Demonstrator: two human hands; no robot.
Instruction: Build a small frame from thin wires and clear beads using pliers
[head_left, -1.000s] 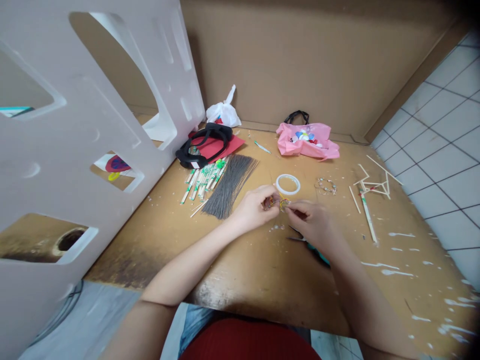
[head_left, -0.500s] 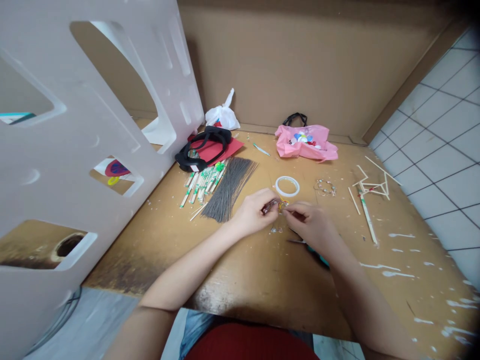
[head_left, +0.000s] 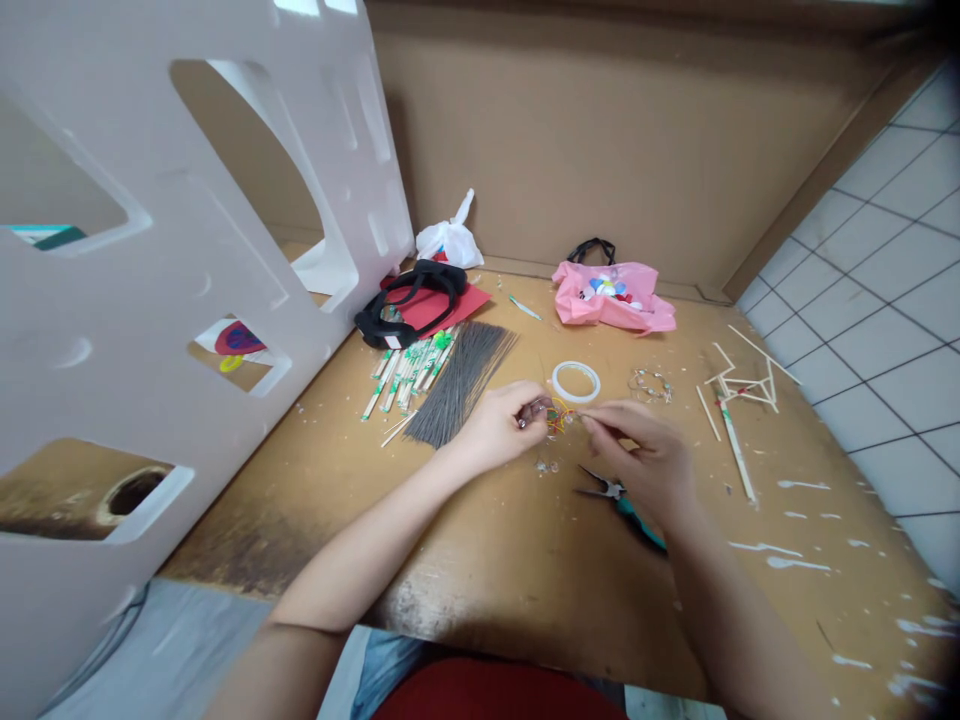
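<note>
My left hand [head_left: 499,428] pinches a small twist of coloured wire with dark beads [head_left: 547,413] above the wooden tabletop [head_left: 480,560]. My right hand [head_left: 645,462] holds a thin wire [head_left: 589,411] running from its fingertips to that twist. Below my right hand lie needle-nose pliers with teal handles [head_left: 619,505], partly hidden by my wrist. A roll of clear tape [head_left: 576,382] sits just beyond the twist. Tiny beads or wire scraps [head_left: 546,466] lie under my left hand.
A white cut-out foam panel [head_left: 187,200] stands along the left. Beyond my hands are a dark wire bundle [head_left: 459,385], green-wrapped wooden sticks [head_left: 405,372], a black strap [head_left: 409,310] on red paper [head_left: 461,305], and a pink bag [head_left: 611,300]. A stick structure [head_left: 742,385] lies right.
My right hand has drawn rightward from the twist, stretching the thin wire, and the pliers show more fully. My left hand stays nearly in place, and the view has shifted slightly.
</note>
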